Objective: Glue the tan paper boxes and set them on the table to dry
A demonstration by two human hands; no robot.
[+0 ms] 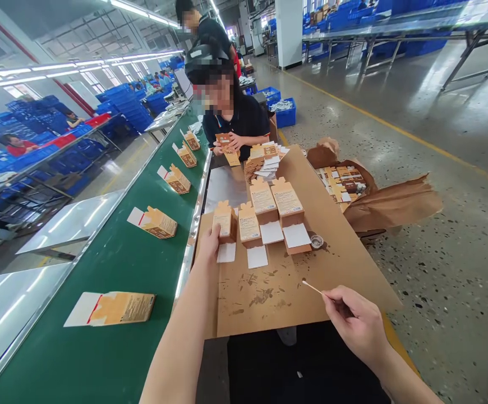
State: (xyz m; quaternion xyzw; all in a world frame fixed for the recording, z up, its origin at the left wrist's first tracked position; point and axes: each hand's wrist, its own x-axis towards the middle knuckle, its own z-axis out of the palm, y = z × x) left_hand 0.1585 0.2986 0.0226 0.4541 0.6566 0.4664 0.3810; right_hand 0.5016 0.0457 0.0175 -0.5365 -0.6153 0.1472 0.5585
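Four boxes (288, 199), formed but with flaps open, stand on the cardboard-topped counter (340, 280). The left hand's (209, 242) fingers grip the leftmost box (224, 220); the right hand's (358, 321) fingers pinch a swab (313, 288), apart from every box. Five open boxes lie on the belt (101, 359). Unformed blanks in the pile (269, 168) apparently remain.

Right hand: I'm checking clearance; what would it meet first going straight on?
Likely the white flap of the second carton from left on the cardboard, swab leading; depth is unclear.
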